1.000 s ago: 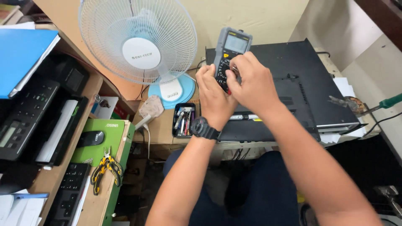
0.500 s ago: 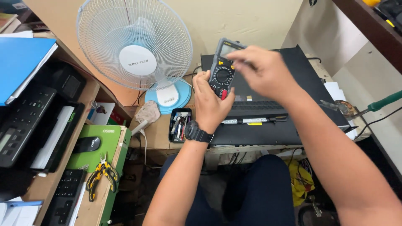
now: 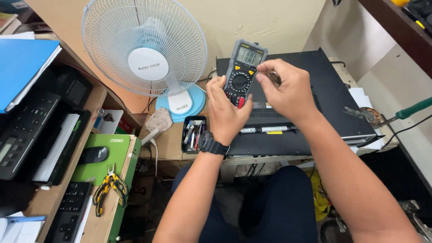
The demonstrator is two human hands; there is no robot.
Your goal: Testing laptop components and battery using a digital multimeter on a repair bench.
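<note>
We held the meter (image 3: 242,72) upright above the black case (image 3: 324,103), our left hand (image 3: 225,110) wrapped around its lower body, thumb near the dial. Our right hand (image 3: 288,92) was pinched shut beside the meter's right edge on something small; we could not tell what. Because only one hand carried the meter, we judged that a slip could drop it onto the case or the small parts tray (image 3: 192,133) below. The soldering iron (image 3: 396,116) lay near our right forearm, so a careless sweep might have struck it.
</note>
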